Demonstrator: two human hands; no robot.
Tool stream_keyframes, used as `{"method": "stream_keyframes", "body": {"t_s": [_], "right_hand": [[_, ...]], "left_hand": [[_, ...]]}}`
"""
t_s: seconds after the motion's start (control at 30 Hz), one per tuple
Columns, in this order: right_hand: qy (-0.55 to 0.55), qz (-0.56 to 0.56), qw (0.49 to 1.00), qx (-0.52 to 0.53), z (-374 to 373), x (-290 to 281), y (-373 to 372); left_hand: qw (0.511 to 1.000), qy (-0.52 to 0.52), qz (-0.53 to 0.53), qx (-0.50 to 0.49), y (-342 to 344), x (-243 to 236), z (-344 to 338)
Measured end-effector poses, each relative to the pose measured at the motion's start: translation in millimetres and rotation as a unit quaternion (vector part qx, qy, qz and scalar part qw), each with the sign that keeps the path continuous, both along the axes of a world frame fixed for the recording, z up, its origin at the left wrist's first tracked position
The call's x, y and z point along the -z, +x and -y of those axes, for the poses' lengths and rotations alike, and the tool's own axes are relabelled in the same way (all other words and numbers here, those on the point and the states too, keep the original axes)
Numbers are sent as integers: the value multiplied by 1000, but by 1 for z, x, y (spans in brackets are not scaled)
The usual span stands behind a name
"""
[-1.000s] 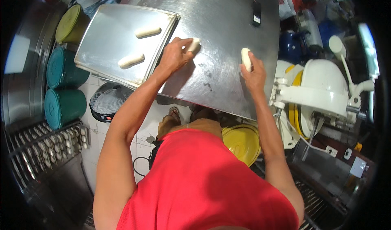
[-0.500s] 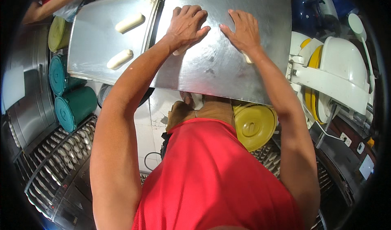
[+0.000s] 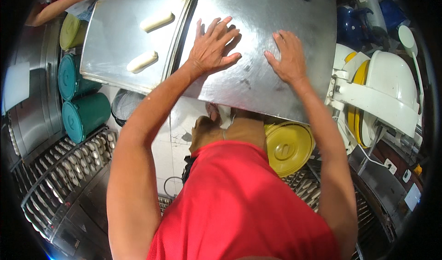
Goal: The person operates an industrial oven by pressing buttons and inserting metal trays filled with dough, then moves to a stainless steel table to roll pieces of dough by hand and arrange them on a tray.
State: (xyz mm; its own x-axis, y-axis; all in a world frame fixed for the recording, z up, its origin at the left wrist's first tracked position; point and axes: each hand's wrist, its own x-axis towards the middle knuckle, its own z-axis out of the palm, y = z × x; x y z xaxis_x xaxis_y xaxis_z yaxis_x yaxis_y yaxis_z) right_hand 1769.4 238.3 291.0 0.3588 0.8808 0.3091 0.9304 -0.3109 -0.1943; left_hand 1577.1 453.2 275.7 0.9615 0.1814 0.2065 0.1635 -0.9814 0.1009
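Pressing flat on the steel counter (image 3: pixel 271 16), the left hand (image 3: pixel 212 48) lies palm down with its fingers spread wide, just right of the baking tray (image 3: pixel 110 34) rim. The right hand (image 3: pixel 287 57) is also palm down on the bare metal, fingers together and stretched forward, near the left one but not touching it. Neither grip visibly closes on anything; whether dough lies hidden under either palm cannot be told. Two pale dough rolls sit on the tray, apart from both hands: the nearer dough roll (image 3: pixel 142 61) lies left of the left wrist, and the farther dough roll (image 3: pixel 157 21) lies beyond it toward the tray's far edge. Both rest slanted and do not touch each other.

Below the counter edge stands a yellow lidded bucket (image 3: pixel 289 148), and two teal bins (image 3: pixel 83 115) stand at the left under the tray. Another person's arm (image 3: pixel 69 0) reaches in at the upper left corner.
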Motion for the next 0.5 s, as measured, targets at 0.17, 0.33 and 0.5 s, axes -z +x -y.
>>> {"method": "stream_keyframes", "body": {"t_s": [0.17, 0.33, 0.5], "right_hand": [[-31, -97, 995, -9, 12, -17, 1], [-6, -33, 999, -11, 3, -21, 24], [-46, -11, 998, 29, -28, 6, 41]], "left_hand": [[999, -27, -5, 36, 6, -14, -7], [994, -89, 29, 53, 34, -34, -35], [989, -52, 98, 99, 63, -1, -47]]}}
